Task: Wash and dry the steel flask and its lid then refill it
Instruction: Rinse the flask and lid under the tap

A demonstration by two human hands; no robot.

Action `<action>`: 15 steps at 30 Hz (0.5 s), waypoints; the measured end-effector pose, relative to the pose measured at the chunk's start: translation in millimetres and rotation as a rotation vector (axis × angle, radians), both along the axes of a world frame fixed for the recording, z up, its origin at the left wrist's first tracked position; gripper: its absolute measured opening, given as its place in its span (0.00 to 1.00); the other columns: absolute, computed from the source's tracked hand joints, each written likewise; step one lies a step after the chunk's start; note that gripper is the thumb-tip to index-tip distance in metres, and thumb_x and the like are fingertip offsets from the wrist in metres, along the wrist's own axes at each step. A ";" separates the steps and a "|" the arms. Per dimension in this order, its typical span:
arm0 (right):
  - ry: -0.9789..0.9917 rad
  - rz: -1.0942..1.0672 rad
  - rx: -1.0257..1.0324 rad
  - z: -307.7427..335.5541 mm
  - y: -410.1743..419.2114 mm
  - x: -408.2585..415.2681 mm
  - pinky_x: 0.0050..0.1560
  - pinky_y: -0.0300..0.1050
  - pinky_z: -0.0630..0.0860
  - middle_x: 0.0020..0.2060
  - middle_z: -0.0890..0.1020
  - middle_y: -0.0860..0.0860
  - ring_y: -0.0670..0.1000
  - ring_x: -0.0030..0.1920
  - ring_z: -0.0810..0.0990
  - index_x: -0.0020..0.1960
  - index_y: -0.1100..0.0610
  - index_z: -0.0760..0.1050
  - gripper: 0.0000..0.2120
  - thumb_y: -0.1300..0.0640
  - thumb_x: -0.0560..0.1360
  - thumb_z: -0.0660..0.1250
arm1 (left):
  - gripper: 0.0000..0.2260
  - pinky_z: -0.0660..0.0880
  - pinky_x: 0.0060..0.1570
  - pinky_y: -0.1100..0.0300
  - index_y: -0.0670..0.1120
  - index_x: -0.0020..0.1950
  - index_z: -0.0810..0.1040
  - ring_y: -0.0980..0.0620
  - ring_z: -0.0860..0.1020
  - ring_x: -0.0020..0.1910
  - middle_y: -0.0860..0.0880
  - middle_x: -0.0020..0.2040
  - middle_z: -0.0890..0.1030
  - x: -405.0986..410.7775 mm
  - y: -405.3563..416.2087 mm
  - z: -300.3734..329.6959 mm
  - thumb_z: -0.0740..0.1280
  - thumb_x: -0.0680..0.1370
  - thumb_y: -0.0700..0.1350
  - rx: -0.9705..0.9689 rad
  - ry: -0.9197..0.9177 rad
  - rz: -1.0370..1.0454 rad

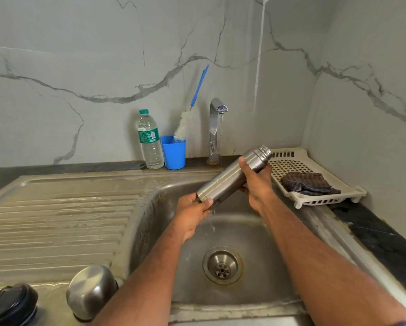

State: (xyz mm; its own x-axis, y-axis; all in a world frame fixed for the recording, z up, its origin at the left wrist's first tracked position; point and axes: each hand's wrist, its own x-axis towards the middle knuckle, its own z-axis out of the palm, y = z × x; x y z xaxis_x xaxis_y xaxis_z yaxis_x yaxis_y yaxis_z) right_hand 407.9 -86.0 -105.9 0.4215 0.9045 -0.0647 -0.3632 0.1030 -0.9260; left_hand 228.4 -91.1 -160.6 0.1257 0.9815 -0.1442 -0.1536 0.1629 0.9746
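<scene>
Your left hand [192, 212] grasps the base of the flask [232, 175] and your right hand [256, 182] grasps its body, holding it tilted in the frame centre, above the sink [256, 243]. Its lid [91, 290] stands at lower left.

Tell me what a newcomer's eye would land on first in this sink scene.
First, the steel flask, held tilted over the sink with its open threaded mouth up toward the right; the left hand grips its base and the right hand its upper body. Behind it a thin stream runs from the tap. Next, the blue cup holding a bottle brush against the back wall.
</scene>
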 end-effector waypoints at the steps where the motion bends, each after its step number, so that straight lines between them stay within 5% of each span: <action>1: -0.010 0.002 -0.003 -0.7 0.6 -0.1 0.44 0.49 0.81 0.62 0.77 0.52 0.51 0.56 0.80 0.73 0.50 0.61 0.35 0.54 0.74 0.76 | 0.14 0.83 0.44 0.60 0.37 0.63 0.80 0.46 0.83 0.51 0.38 0.54 0.84 1.0 0.1 -0.2 0.72 0.78 0.34 0.008 0.041 0.024; 5: 0.002 0.007 -0.021 -4.1 2.7 -1.1 0.47 0.53 0.81 0.63 0.77 0.52 0.49 0.54 0.80 0.74 0.50 0.59 0.36 0.53 0.74 0.76 | 0.06 0.82 0.34 0.59 0.37 0.51 0.82 0.45 0.83 0.40 0.39 0.43 0.85 -4.1 -0.9 4.0 0.75 0.76 0.36 0.048 0.138 0.155; 9: 0.019 0.022 -0.032 -6.2 3.3 -3.2 0.46 0.52 0.82 0.61 0.78 0.51 0.49 0.53 0.80 0.75 0.49 0.58 0.37 0.53 0.74 0.76 | 0.12 0.80 0.30 0.61 0.37 0.51 0.81 0.49 0.83 0.36 0.40 0.41 0.86 -11.9 0.2 5.8 0.79 0.71 0.37 0.105 0.146 0.274; 15: 0.050 0.013 -0.004 -5.6 2.7 -3.4 0.46 0.54 0.82 0.61 0.79 0.51 0.52 0.57 0.81 0.73 0.48 0.61 0.35 0.52 0.73 0.77 | 0.22 0.84 0.48 0.45 0.53 0.67 0.76 0.48 0.82 0.57 0.52 0.60 0.81 -15.3 -0.3 5.6 0.75 0.76 0.39 0.089 0.057 0.079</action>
State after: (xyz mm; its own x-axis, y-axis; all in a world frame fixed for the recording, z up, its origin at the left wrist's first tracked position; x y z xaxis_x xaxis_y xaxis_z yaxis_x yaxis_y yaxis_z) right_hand 404.5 -83.2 -111.6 0.4053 0.9098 -0.0895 -0.4106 0.0937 -0.9070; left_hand 213.2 -91.4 -155.0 0.0420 0.9973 -0.0607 -0.1068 0.0649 0.9922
